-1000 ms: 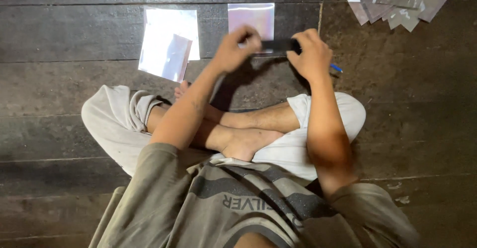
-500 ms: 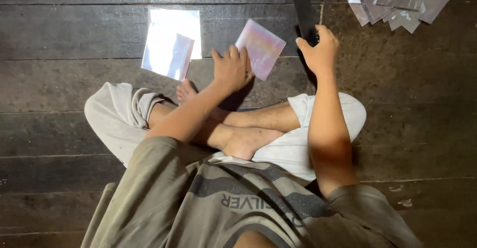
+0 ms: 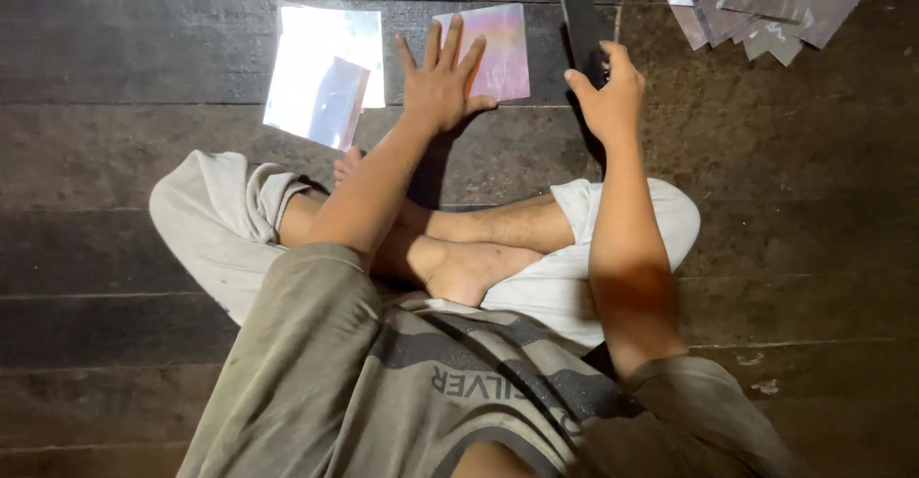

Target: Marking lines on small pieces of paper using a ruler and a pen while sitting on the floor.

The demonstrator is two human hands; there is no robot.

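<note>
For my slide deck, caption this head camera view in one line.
Seated cross-legged, left hand flat on pink iridescent square sheet, right hand gripping dark flat strip.

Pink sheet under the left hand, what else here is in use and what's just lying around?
In use: pink sheet pressed flat by left hand; dark flat strip gripped by right hand.

Lying about: shiny silver sheets at left; fanned grey sheets at top right.

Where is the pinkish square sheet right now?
In the head view, the pinkish square sheet lies flat on the dark plank floor, under the left hand, right of the shiny sheets.
</note>
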